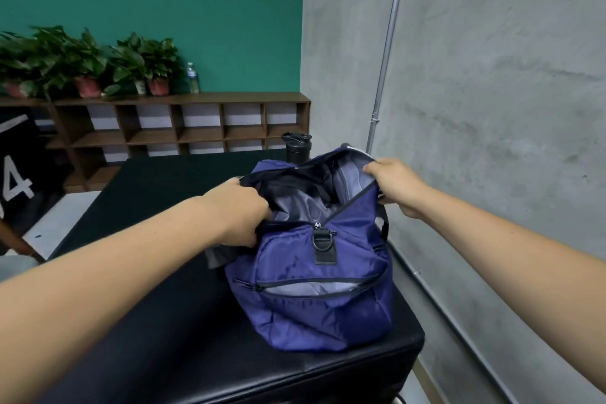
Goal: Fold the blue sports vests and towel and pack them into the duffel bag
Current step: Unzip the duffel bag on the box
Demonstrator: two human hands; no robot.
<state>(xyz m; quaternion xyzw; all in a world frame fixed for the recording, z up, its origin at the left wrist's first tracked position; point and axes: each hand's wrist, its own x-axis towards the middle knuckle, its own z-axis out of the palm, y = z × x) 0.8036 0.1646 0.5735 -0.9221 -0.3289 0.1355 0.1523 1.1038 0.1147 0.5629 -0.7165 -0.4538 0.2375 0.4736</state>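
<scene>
The left hand (241,211) is gripping the near-left edge of the duffel bag (314,318) opening, fingers curled round the dark zip band. The right hand (396,185) is pinching the far-right edge, thumb on top, fingers tucked under the fabric. Between the two hands the mouth is gaping wide, showing grey lining. What is lying inside is too shadowed to tell.

The bag is sitting on a black table (157,321), directly below and between the hands. Its side under the right hand is reaching the table's right edge, with the grey wall (492,108) standing close beyond that hand. A front pocket (314,290) below the hands is hanging partly unzipped.

Left of the left hand, the tabletop is stretching away wide and flat. Just under that hand something grey (216,256) is poking out beside the bag, possibly cloth. Beyond the hands a black bottle (295,146) is standing just behind the bag. Further off, a wooden shelf (183,134) is running along the green wall.
</scene>
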